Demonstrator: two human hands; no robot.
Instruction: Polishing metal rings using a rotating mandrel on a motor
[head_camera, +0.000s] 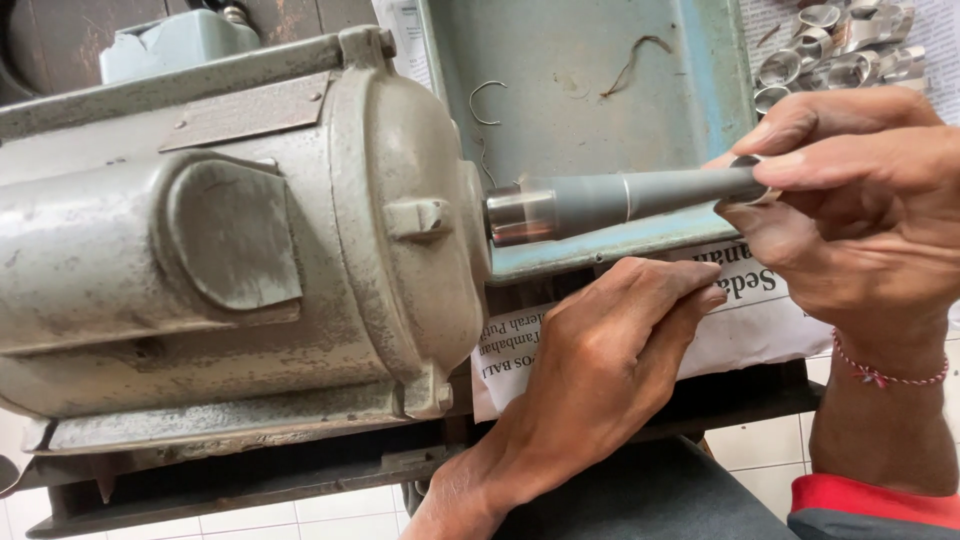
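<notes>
A large grey electric motor (220, 230) fills the left half of the view. A tapered grey spindle (620, 198) sticks out of its right end. At the spindle's tip my right hand (860, 210) pinches a small metal ring (752, 180) between thumb and fingers, the ring sitting around the tip. My left hand (600, 370) rests below the spindle, knuckles up, fingers curled against the edge of the blue-green tray (620, 245) and a sheet of newspaper (760, 320); it holds nothing that I can see.
The blue-green metal tray (600, 80) behind the spindle holds bits of bent wire (485, 100). A pile of several shiny metal rings (830, 45) lies at the top right on newspaper. White floor tiles (300, 515) show below the dark bench frame.
</notes>
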